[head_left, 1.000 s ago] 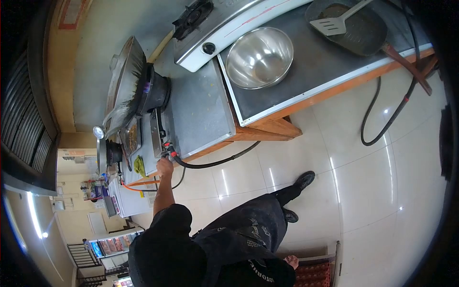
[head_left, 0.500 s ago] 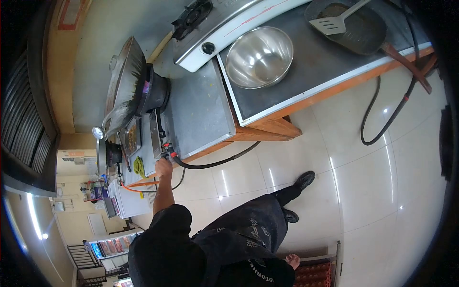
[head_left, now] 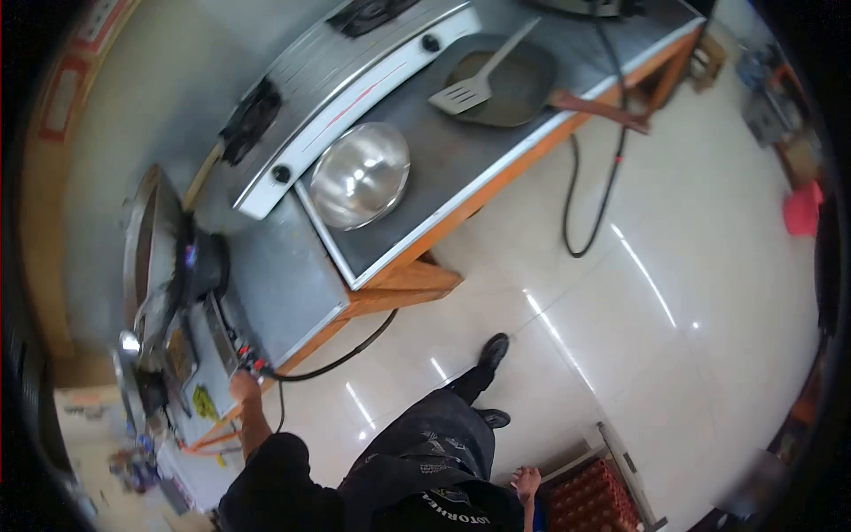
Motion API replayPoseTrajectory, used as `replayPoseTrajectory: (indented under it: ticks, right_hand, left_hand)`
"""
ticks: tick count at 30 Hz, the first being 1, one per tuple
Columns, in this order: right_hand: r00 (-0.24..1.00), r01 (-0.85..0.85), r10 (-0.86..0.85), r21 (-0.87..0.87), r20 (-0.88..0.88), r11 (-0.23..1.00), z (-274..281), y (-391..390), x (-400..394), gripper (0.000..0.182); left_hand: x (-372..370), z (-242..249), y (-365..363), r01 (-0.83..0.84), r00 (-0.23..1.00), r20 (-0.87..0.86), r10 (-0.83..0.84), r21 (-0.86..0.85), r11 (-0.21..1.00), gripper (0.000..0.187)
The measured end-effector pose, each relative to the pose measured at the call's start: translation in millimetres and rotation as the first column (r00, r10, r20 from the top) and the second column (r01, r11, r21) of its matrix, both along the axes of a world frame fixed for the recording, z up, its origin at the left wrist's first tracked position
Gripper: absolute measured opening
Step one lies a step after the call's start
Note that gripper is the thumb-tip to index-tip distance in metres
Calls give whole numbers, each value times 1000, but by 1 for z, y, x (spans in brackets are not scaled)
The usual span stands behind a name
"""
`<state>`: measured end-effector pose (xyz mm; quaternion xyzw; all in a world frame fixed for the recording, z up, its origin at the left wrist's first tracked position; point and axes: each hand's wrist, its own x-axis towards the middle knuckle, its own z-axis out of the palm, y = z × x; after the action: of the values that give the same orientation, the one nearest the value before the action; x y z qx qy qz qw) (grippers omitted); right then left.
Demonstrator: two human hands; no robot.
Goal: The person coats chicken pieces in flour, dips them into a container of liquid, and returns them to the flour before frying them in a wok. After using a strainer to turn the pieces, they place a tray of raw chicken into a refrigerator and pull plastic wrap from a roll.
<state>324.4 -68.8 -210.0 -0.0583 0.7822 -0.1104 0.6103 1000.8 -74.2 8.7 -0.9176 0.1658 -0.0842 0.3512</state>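
Observation:
My left hand point(head_left: 245, 387) is closed at the gas valve point(head_left: 253, 362), where red fittings join a black hose at the counter edge. Just beyond, a large wok point(head_left: 160, 257) rests tilted on a dark burner point(head_left: 209, 264), where a bluish-purple glow shows. Low by my side, my right hand point(head_left: 526, 481) hangs empty with loosely parted fingers, near a stack of reddish egg trays point(head_left: 589, 501).
On the counter point(head_left: 266, 266) stand a steel bowl point(head_left: 362, 177), a white-fronted gas stove point(head_left: 346, 97) and a square pan point(head_left: 519, 84) with a slotted turner point(head_left: 470, 91) across it. A black hose point(head_left: 572, 204) loops down to the tiled floor. A pink bucket point(head_left: 802, 208) is far right.
My view has turned, so the counter, bowl and wok sit further left and lower. My left hand stays at the valve; the fingers of my right hand look more spread.

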Motion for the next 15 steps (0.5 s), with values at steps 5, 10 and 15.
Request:
replayPoseTrajectory:
  ticks: [5, 10, 15]
  right_hand:
    - [853, -490, 454, -98, -259, 866, 2, -32, 0, 26]
    - [829, -461, 364, -150, -425, 875, -4, -34, 11, 39]
    - [913, -95, -64, -363, -404, 927, 66, -24, 26, 30]
  left_hand:
    - [14, -13, -24, -10, 990, -141, -12, -159, 987, 27]
    - [-97, -130, -209, 520, 461, -392, -796, -608, 600, 29]
    - [-245, -153, -257, 538, -127, -623, -772, -697, 474, 36]
